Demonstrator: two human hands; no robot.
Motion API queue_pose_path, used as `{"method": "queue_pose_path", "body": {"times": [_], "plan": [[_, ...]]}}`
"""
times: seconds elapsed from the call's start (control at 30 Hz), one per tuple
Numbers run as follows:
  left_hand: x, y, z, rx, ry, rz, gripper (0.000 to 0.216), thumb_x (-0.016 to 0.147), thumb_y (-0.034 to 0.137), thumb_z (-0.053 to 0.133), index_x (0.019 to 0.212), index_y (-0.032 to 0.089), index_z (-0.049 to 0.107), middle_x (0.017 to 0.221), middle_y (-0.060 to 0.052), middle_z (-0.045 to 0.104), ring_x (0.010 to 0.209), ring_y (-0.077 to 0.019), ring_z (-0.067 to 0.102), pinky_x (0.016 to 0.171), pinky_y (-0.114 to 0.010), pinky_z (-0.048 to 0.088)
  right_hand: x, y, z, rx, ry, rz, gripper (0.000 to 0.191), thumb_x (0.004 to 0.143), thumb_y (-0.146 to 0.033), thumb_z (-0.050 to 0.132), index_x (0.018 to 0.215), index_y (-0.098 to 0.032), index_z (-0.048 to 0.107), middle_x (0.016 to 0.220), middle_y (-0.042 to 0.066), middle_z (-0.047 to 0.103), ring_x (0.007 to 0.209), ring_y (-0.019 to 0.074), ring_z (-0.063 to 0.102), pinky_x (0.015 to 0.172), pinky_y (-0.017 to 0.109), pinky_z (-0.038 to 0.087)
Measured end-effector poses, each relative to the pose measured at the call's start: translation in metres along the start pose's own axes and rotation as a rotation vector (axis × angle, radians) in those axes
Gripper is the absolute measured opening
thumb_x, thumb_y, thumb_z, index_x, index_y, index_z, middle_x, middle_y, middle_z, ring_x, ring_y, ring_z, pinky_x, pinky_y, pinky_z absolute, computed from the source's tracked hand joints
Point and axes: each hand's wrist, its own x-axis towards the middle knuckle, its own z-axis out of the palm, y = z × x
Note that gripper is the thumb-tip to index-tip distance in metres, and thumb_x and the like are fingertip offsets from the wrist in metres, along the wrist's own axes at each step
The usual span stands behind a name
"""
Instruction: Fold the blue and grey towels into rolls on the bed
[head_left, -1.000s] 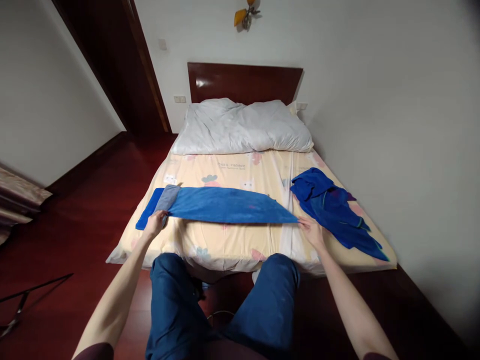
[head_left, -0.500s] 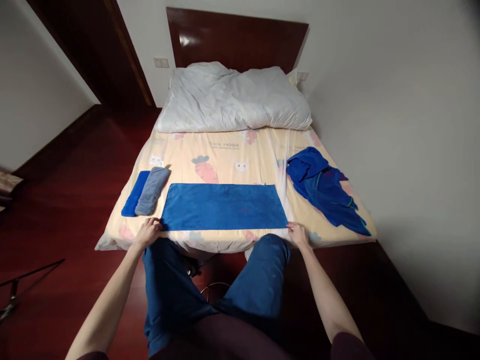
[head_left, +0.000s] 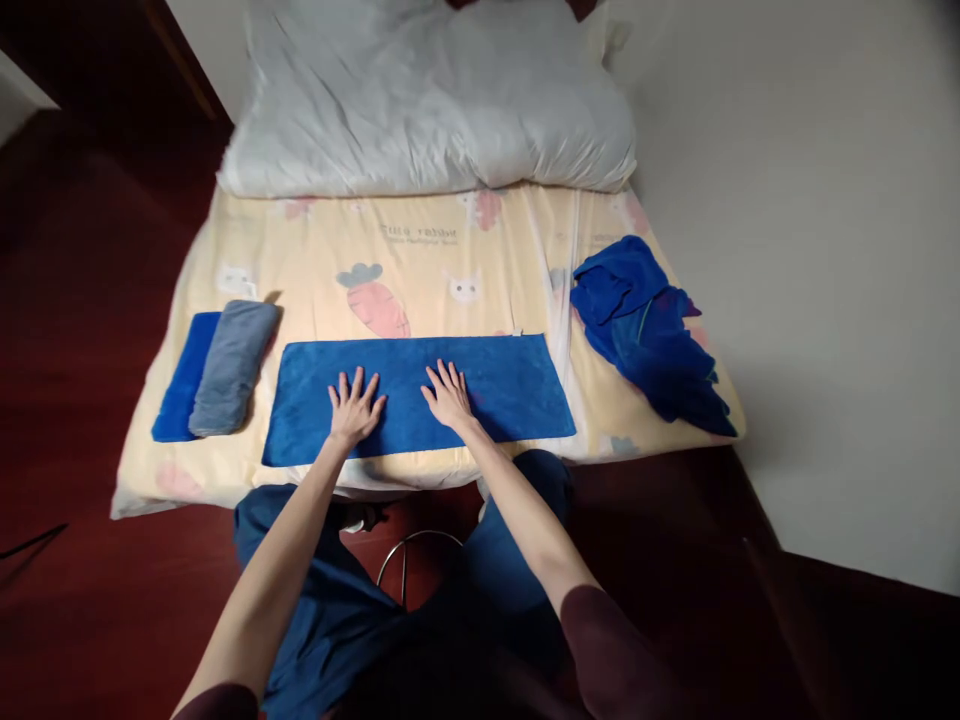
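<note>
A long blue towel (head_left: 510,385) lies spread flat across the near edge of the bed (head_left: 420,260). My left hand (head_left: 354,408) rests flat on it, fingers spread, left of its middle. My right hand (head_left: 448,392) lies flat on it too, fingers spread, just right of the left one. Both hold nothing. To the left of the towel sit a folded grey towel (head_left: 231,365) and a folded blue towel (head_left: 182,375) side by side.
A crumpled heap of blue cloths (head_left: 649,335) lies at the bed's right side near the white wall. A white duvet (head_left: 427,95) is bunched at the head. A metal stool ring (head_left: 409,550) shows between my knees. Dark red floor surrounds the bed.
The towel was held up by its near corners, then laid flat on the bed. Both hands let go of the corners and moved inward onto its middle. The camera tilted down.
</note>
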Motion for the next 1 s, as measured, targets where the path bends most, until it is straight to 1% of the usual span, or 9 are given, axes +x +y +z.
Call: {"method": "queue_pose_path", "body": {"times": [0.07,0.13,0.23,0.3,0.37,0.47,0.6,0.7,1.0], "plan": [[0.011,-0.008,0.004,-0.014,0.056,-0.083,0.069,0.103,0.055,0.041,0.163,0.021,0.041,0.176,-0.012,0.019,0.161,-0.0493,0.003,0.124,-0.077,0.002,0.014,0.012,0.005,-0.053,0.035,0.027,0.063,0.11,-0.048,0.039,0.165,-0.02,0.033,0.178,0.005,0.012,0.165,0.033,-0.001,0.132,0.061,-0.003],[0.022,-0.026,0.0,-0.015,0.115,-0.165,0.074,0.102,0.058,0.042,0.164,0.019,0.038,0.176,-0.014,0.017,0.161,-0.0481,0.002,0.124,-0.076,-0.001,0.021,0.039,-0.004,-0.095,0.111,0.069,0.066,0.109,-0.052,0.038,0.166,-0.019,0.031,0.178,0.006,0.012,0.165,0.0324,-0.001,0.132,0.062,-0.005],[0.038,-0.053,-0.01,0.02,0.167,-0.269,0.076,0.103,0.058,0.037,0.165,0.014,0.035,0.175,-0.018,0.018,0.162,-0.0417,0.007,0.128,-0.068,0.002,0.025,0.085,-0.029,-0.193,0.22,0.226,0.07,0.109,-0.053,0.033,0.167,-0.014,0.03,0.177,0.011,0.016,0.165,0.0306,0.007,0.133,0.058,0.003],[0.047,-0.066,-0.014,0.039,0.192,-0.3,0.077,0.104,0.057,0.033,0.165,0.011,0.032,0.174,-0.019,0.019,0.163,-0.0375,0.012,0.131,-0.061,0.005,0.027,0.112,-0.046,-0.282,0.261,0.337,0.072,0.109,-0.053,0.029,0.167,-0.01,0.029,0.176,0.014,0.019,0.165,0.0293,0.013,0.133,0.055,0.009],[0.054,-0.075,-0.017,0.048,0.205,-0.306,0.078,0.104,0.058,0.031,0.165,0.009,0.031,0.174,-0.021,0.02,0.162,-0.0355,0.015,0.131,-0.056,0.007,0.03,0.133,-0.059,-0.338,0.281,0.419,0.073,0.109,-0.052,0.024,0.167,-0.007,0.028,0.175,0.016,0.022,0.164,0.0281,0.017,0.133,0.052,0.012],[0.061,-0.082,-0.018,0.058,0.209,-0.313,0.08,0.104,0.058,0.03,0.165,0.006,0.03,0.173,-0.023,0.021,0.162,-0.0343,0.017,0.132,-0.053,0.009,0.033,0.156,-0.072,-0.352,0.289,0.484,0.075,0.109,-0.052,0.019,0.167,-0.004,0.026,0.174,0.018,0.023,0.164,0.0267,0.019,0.133,0.052,0.014],[0.066,-0.089,-0.02,0.047,0.209,-0.321,0.082,0.103,0.058,0.03,0.164,0.003,0.029,0.173,-0.024,0.02,0.163,-0.0335,0.016,0.132,-0.052,0.009,0.035,0.181,-0.084,-0.341,0.29,0.521,0.078,0.108,-0.053,0.016,0.166,-0.003,0.025,0.174,0.02,0.022,0.164,0.0266,0.017,0.133,0.053,0.016],[0.067,-0.092,-0.019,0.037,0.211,-0.32,0.082,0.103,0.057,0.032,0.164,0.003,0.029,0.173,-0.023,0.02,0.163,-0.0332,0.016,0.132,-0.052,0.009,0.035,0.194,-0.088,-0.35,0.305,0.532,0.079,0.108,-0.054,0.016,0.166,-0.003,0.025,0.174,0.019,0.022,0.164,0.0276,0.017,0.132,0.055,0.017],[0.068,-0.097,-0.01,0.033,0.225,-0.303,0.077,0.105,0.052,0.038,0.166,0.008,0.026,0.174,-0.02,0.018,0.163,-0.0324,0.013,0.132,-0.054,0.007,0.037,0.215,-0.079,-0.467,0.282,0.53,0.076,0.109,-0.055,0.012,0.169,-0.009,0.021,0.175,0.019,0.019,0.164,0.0296,0.016,0.13,0.062,0.021]]}}
